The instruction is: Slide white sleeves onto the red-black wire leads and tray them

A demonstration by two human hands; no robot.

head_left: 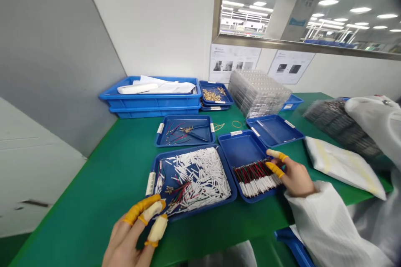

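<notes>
- Left hand (pixel 125 240): fingers spread wide, holding nothing visible. It is just beside the near corner of the loose-wire tray. Yellow finger cots (pixel 140 208) cover the fingers, and white wrapping covers two fingertips.
- Right hand (pixel 296 177): thumb and forefinger stand open, in orange-yellow finger cots, with no clear grip. The fingertips are at or just beside the aligned wire bundle; contact cannot be confirmed from this view.
- Aligned wire bundle (pixel 257 177): red and black leads lie parallel, white-sleeved ends toward the near side, in a blue tray (pixel 241 148).
- Loose sleeved wires (pixel 200 179): white sleeves and some red and black leads lie crossed and unsorted in a larger blue tray (pixel 230 187).
- Pliers (pixel 194 132): these lie among a few thin leads in a shallow blue tray (pixel 194 123), beyond the loose wires.
- Brass terminals (pixel 213 95): loose in a small blue tray at the rear.
- Bench surface: a green mat (pixel 94 204) carries all the trays. An open blue case (pixel 275 130) stands to the right of the aligned bundle.
- Rear and right: a stack of clear blister trays (pixel 258 94), a white taped bag (pixel 341 167) and stacked blue crates (pixel 150 102).
- Garment: a white cleanroom sleeve (pixel 326 221) covers the right forearm.
</notes>
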